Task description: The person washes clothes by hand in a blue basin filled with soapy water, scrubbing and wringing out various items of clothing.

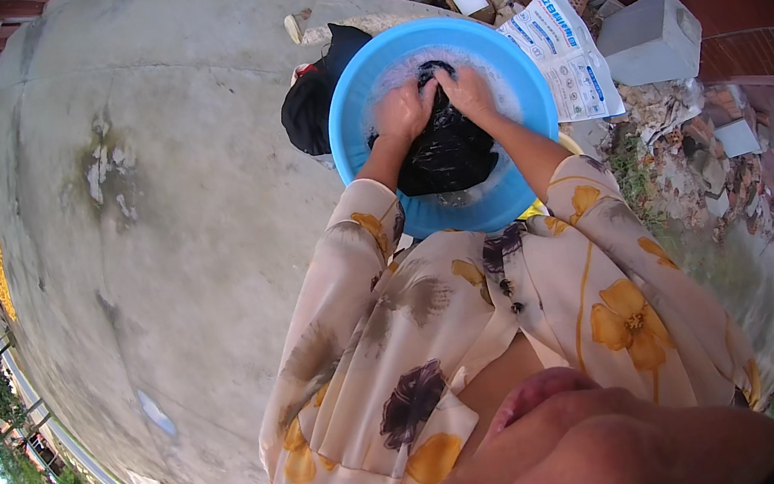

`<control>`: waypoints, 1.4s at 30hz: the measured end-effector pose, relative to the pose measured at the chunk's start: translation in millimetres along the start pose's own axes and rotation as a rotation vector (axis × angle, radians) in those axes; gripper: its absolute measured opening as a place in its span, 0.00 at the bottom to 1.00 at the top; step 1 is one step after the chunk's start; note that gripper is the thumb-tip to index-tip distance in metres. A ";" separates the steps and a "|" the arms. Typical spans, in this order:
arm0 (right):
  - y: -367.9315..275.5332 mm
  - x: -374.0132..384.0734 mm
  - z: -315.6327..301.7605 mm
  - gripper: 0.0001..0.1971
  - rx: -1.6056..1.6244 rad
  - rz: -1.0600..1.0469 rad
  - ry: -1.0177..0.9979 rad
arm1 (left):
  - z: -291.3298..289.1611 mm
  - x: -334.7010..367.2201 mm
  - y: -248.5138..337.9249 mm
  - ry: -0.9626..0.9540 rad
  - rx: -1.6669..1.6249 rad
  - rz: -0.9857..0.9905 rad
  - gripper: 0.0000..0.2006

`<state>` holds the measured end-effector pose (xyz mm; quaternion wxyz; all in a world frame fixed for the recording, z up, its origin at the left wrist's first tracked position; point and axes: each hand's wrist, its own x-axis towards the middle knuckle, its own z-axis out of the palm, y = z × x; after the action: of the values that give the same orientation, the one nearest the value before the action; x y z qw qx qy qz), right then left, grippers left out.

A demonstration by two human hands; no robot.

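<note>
A round blue plastic basin [359, 160] stands in front of me with sudsy water in it. Wet black cloth [446, 154] lies in the water, most of it bunched toward the near side. My left hand [405, 109] is closed on the cloth at the basin's middle. Close beside it, my right hand [468, 92] grips the same cloth, thumbs nearly meeting. Folds hide some of the fingertips. White foam [499, 82] floats around the cloth, mostly along the far and right sides.
Dark fabric [313, 107] lies against the basin's left side. A white printed bag [571, 61] and a grey-white plastic container [648, 38] stand at the right. Boxes and odds and ends [470, 1] crowd the far side. Rubble [698, 162] lies along the red wall. Concrete floor [206, 250] spreads leftward.
</note>
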<state>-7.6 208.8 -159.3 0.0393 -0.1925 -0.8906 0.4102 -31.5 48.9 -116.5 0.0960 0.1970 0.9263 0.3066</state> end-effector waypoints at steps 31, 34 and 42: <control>-17.8 -51.7 -13.3 0.18 -0.519 -0.203 -0.068 | 18.2 -50.2 5.1 0.010 0.221 -0.164 0.18; -26.9 -37.4 -18.0 0.19 -0.495 -0.030 -0.171 | 20.8 -31.4 -4.2 -0.087 0.171 -0.167 0.14; -16.7 -29.6 -26.1 0.18 -0.196 -0.191 -0.007 | -0.5 -31.7 -2.4 0.186 -0.065 -0.185 0.10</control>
<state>20.6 206.5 -127.0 0.0563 -0.1082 -0.9407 0.3165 -3.7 33.5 -115.8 0.0437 0.0784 0.9350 0.3431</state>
